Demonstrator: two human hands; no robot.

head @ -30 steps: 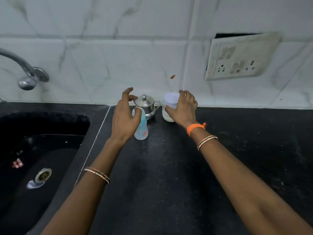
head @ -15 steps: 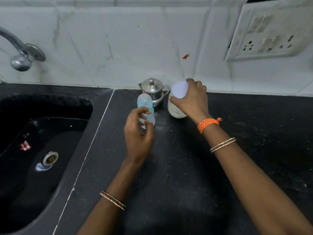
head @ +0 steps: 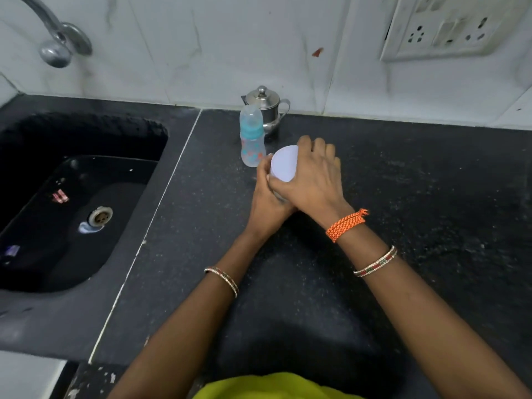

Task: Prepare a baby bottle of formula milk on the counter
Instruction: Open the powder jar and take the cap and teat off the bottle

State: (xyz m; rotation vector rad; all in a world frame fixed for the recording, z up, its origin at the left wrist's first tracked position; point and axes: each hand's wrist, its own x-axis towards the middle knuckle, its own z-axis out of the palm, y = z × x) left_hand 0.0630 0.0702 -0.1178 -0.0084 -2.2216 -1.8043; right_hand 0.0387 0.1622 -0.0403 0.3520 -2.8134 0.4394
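A clear baby bottle [head: 252,139] with a teal collar and a clear cap stands upright on the black counter [head: 403,197], free of both hands. Just to its right, both hands hold a white formula jar [head: 283,165] with a pale lid. My right hand [head: 312,180] covers the lid from above. My left hand [head: 267,197] grips the jar's body from the near left side. The jar's body is mostly hidden by the hands.
A small lidded steel pot [head: 266,108] stands against the wall behind the bottle. A black sink [head: 72,203] with a drain lies to the left under a steel tap [head: 57,44]. A wall socket plate [head: 449,27] sits at top right.
My left hand set the baby bottle down and moved to the jar. My right hand drew the jar nearer, away from the wall. The camera tilted down and closer.
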